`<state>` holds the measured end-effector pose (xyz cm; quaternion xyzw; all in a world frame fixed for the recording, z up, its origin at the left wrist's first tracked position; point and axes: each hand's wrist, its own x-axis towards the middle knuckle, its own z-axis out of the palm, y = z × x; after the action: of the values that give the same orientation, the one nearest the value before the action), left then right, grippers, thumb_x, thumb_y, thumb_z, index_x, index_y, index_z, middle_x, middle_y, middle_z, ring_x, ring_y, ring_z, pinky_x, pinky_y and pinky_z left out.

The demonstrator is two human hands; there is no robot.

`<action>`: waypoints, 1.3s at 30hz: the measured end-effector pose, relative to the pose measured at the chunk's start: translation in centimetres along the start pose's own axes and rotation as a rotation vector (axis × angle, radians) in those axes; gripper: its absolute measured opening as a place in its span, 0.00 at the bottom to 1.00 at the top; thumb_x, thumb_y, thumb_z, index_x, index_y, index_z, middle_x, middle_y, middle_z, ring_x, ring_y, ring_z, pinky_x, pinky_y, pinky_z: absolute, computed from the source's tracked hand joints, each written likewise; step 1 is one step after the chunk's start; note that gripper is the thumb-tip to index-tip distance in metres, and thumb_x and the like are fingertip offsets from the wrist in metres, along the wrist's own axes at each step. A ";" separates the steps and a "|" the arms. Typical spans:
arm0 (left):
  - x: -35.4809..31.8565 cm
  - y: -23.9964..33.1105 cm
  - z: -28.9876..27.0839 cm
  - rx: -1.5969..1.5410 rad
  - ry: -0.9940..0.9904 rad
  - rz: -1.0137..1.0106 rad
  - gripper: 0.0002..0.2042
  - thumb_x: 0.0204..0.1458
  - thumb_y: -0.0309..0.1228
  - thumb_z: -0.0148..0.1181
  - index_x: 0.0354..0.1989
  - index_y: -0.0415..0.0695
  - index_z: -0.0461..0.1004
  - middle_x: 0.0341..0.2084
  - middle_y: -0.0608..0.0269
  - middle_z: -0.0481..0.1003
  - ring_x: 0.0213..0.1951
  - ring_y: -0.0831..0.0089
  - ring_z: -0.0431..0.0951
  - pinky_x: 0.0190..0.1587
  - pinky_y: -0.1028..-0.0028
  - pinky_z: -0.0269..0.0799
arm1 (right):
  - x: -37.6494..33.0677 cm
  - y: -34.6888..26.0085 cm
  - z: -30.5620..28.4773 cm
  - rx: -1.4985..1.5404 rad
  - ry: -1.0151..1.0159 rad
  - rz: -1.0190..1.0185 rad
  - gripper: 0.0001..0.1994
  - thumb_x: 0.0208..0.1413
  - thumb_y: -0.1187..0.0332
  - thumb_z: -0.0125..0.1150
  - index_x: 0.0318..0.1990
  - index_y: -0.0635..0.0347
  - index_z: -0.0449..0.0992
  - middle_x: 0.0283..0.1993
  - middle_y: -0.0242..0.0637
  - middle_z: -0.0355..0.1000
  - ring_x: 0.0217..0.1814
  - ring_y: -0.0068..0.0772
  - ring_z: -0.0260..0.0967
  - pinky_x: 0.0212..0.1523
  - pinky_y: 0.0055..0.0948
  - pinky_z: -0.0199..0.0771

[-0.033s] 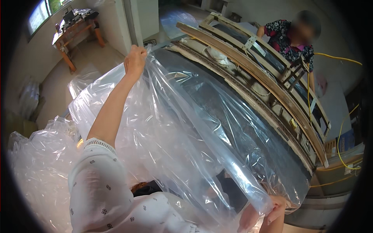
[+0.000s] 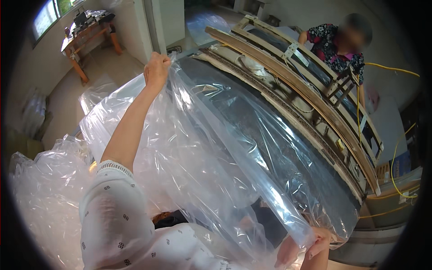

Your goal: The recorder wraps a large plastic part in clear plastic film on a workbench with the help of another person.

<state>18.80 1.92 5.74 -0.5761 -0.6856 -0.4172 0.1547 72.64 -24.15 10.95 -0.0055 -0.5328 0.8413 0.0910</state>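
Observation:
A large sheet of clear plastic film point(image 2: 193, 148) stretches between my two hands in folds. My left hand point(image 2: 156, 72), at the end of an outstretched arm, is closed on the film's far left edge. Low on the right, my right hand point(image 2: 315, 243) grips the near right end of the film, its fingers partly behind the plastic. Part of the film lies over a dark, flat surface point(image 2: 225, 81), which shows through it. Between the hands, the film's edge forms a long shiny fold.
Beyond the dark surface runs a long wooden frame point(image 2: 306, 94) with wires and metal fittings. A person point(image 2: 335, 45) in a flowered top stands behind it. Crumpled plastic point(image 2: 49, 180) heaps at the left. A wooden table point(image 2: 87, 36) stands far left; a yellow cable point(image 2: 393, 166) hangs right.

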 end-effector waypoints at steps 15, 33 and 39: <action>3.4 -3.0 4.4 -0.250 -0.097 -0.179 0.06 0.42 0.30 0.59 0.27 0.42 0.74 0.23 0.60 0.75 0.29 0.64 0.75 0.35 0.69 0.69 | -0.1 0.7 0.3 0.104 0.399 0.226 0.17 0.42 0.77 0.59 0.43 0.74 0.72 0.46 0.57 0.70 0.47 0.42 0.69 0.49 0.30 0.64; 7.2 -6.8 7.5 0.890 -0.339 0.396 0.08 0.47 0.28 0.53 0.29 0.42 0.79 0.27 0.53 0.77 0.34 0.62 0.78 0.34 0.65 0.72 | 1.2 3.2 4.6 0.034 0.560 0.331 0.16 0.57 0.62 0.53 0.43 0.67 0.74 0.44 0.43 0.73 0.48 0.30 0.69 0.52 0.29 0.64; 1.3 -1.1 11.9 -0.107 -0.050 -0.087 0.06 0.53 0.24 0.44 0.39 0.43 0.63 0.37 0.45 0.71 0.40 0.44 0.70 0.41 0.55 0.63 | -9.1 14.5 11.2 -0.275 1.105 1.029 0.19 0.51 0.52 0.55 0.44 0.54 0.77 0.45 0.34 0.74 0.50 0.31 0.69 0.52 0.29 0.64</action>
<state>20.61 11.73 -0.93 -0.5634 -0.6905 -0.4451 0.0879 78.29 -41.61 1.98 -0.6839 -0.4400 0.5788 -0.0604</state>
